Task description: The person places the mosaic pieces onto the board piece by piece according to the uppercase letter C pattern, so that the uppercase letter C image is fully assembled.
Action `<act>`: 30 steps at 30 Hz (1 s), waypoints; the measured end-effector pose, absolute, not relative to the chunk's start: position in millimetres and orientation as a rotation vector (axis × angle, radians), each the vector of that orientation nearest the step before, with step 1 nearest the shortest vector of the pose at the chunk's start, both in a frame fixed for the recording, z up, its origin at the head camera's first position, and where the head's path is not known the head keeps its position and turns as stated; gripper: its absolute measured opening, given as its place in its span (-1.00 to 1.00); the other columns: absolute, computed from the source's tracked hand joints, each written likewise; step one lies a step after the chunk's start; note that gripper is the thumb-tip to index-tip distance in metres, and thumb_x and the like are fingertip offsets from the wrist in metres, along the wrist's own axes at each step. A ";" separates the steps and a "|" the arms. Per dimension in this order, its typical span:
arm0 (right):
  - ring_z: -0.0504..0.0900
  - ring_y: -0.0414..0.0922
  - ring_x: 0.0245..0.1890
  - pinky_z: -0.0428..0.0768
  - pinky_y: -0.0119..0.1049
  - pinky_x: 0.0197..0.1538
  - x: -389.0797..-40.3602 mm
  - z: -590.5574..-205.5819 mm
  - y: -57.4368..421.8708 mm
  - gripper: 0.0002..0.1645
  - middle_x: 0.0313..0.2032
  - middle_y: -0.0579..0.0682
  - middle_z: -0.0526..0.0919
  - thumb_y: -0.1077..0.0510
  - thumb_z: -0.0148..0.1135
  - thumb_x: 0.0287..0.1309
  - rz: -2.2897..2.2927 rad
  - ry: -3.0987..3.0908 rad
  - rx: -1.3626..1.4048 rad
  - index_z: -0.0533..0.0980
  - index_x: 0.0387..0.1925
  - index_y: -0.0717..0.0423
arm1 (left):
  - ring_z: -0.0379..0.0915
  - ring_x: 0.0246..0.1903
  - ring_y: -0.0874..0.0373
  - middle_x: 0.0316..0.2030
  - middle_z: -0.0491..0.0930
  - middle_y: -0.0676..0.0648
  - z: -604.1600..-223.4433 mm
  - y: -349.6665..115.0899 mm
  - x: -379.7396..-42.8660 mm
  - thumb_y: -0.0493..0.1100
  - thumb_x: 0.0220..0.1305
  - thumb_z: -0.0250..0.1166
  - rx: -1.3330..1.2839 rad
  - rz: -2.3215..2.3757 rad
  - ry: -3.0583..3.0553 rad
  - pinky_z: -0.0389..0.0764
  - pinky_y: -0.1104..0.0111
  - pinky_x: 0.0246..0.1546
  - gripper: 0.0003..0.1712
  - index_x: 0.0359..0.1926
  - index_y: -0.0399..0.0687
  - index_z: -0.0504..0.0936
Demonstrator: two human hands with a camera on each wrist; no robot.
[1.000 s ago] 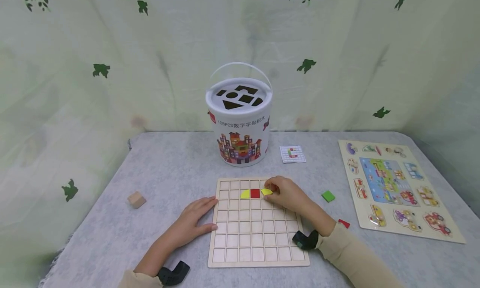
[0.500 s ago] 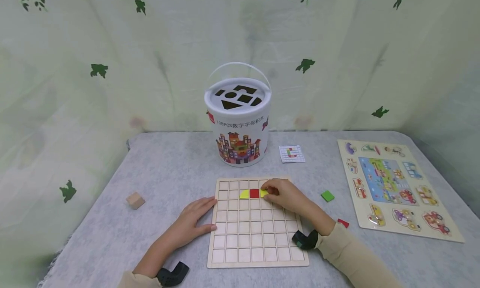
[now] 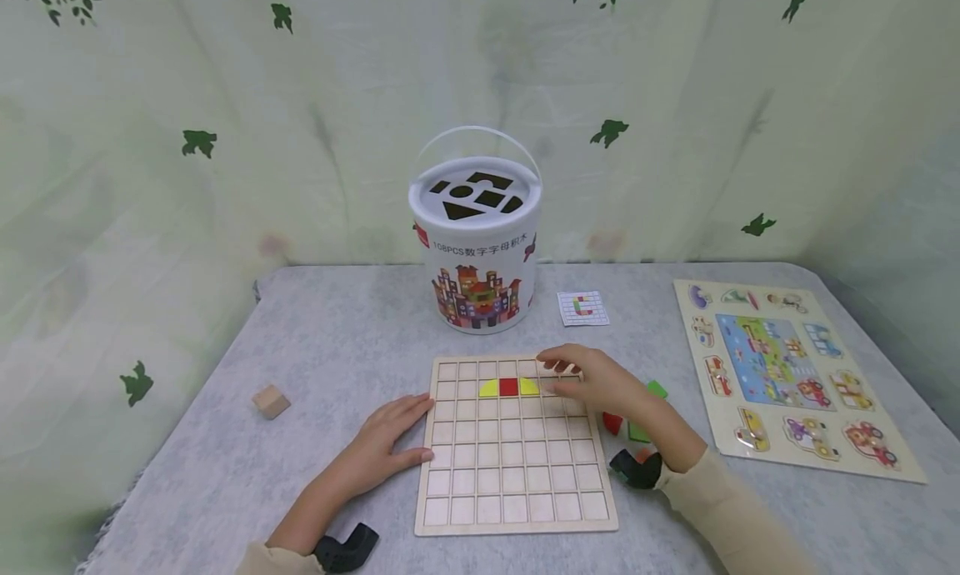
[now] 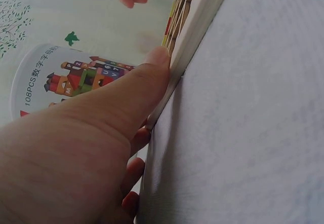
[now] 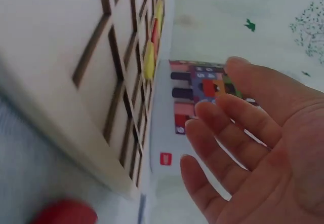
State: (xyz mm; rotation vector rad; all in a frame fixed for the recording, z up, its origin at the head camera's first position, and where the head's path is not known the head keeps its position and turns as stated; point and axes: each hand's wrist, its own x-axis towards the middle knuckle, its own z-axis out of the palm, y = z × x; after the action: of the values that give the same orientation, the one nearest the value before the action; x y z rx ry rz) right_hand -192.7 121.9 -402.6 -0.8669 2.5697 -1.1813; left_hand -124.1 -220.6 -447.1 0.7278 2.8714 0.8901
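Note:
A wooden grid board lies flat on the table. In its second row from the back sit a yellow quarter-round tile, a red square tile and another yellow quarter-round tile, side by side. My left hand rests at the board's left edge, thumb and fingertips against its side, as the left wrist view also shows. My right hand hovers over the board's back right part with nothing in it; in the right wrist view its fingers are spread and loosely bent.
Red and green pieces lie right of the board, partly behind my right forearm. A picture puzzle board is at the right. Behind stand a white lidded bucket and a small pattern card. A wooden cube lies left.
My right hand has set the right yellow tile into the cell beside the red one, let go and moved back to the right. My left hand has stayed put.

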 end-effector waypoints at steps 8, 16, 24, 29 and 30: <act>0.45 -0.01 -0.05 0.42 -0.01 -0.02 -172.7 -397.2 162.8 -0.47 -0.02 0.05 0.52 0.13 0.28 0.05 -1.144 2.716 -0.872 0.40 0.09 0.15 | -0.01 0.26 -0.10 0.26 0.20 -0.09 -446.4 -220.8 -124.2 0.18 0.05 0.25 0.730 0.907 2.870 0.00 -0.07 0.17 -0.17 0.29 -0.05 0.25; 0.47 -0.01 -0.06 0.44 -0.05 -0.02 -152.8 -409.5 198.3 -0.41 -0.04 0.05 0.52 0.09 0.33 -0.02 -1.098 2.740 -0.816 0.41 0.06 0.20 | -0.02 0.26 -0.10 0.26 0.19 -0.09 -446.3 -220.3 -123.8 0.20 0.06 0.24 0.725 0.904 2.863 0.00 -0.07 0.17 -0.17 0.30 -0.05 0.24; 0.49 -0.13 -0.13 0.46 -0.16 -0.05 -137.8 -423.5 216.1 -0.53 -0.13 -0.12 0.55 0.05 0.31 0.00 -1.023 2.724 -0.712 0.47 -0.03 0.10 | 0.01 0.24 -0.12 0.25 0.20 -0.12 -445.9 -219.8 -124.4 0.17 0.06 0.25 0.759 0.891 2.886 0.02 -0.08 0.16 -0.18 0.29 -0.09 0.25; 0.48 -0.18 -0.18 0.48 -0.23 -0.08 -135.4 -431.6 218.2 -0.66 -0.17 -0.15 0.53 0.10 0.29 0.03 -1.024 2.761 -0.724 0.50 -0.11 0.05 | 0.01 0.25 -0.12 0.25 0.20 -0.12 -446.4 -220.0 -124.4 0.15 0.06 0.26 0.759 0.901 2.876 0.01 -0.07 0.16 -0.18 0.29 -0.08 0.25; 0.47 -0.19 -0.19 0.48 -0.23 -0.09 -135.4 -432.5 218.1 -0.65 -0.17 -0.15 0.52 0.09 0.30 0.02 -1.012 2.774 -0.712 0.50 -0.11 0.05 | 0.00 0.25 -0.11 0.26 0.20 -0.11 -446.5 -219.9 -124.4 0.16 0.07 0.25 0.751 0.902 2.870 0.01 -0.06 0.17 -0.18 0.29 -0.08 0.25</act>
State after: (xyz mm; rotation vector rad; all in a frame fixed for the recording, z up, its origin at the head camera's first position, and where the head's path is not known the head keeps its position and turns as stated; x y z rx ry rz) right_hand -135.4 218.1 -432.5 -0.7124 2.7741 -1.0123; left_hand -124.4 -219.9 -446.5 0.7508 2.8696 0.9023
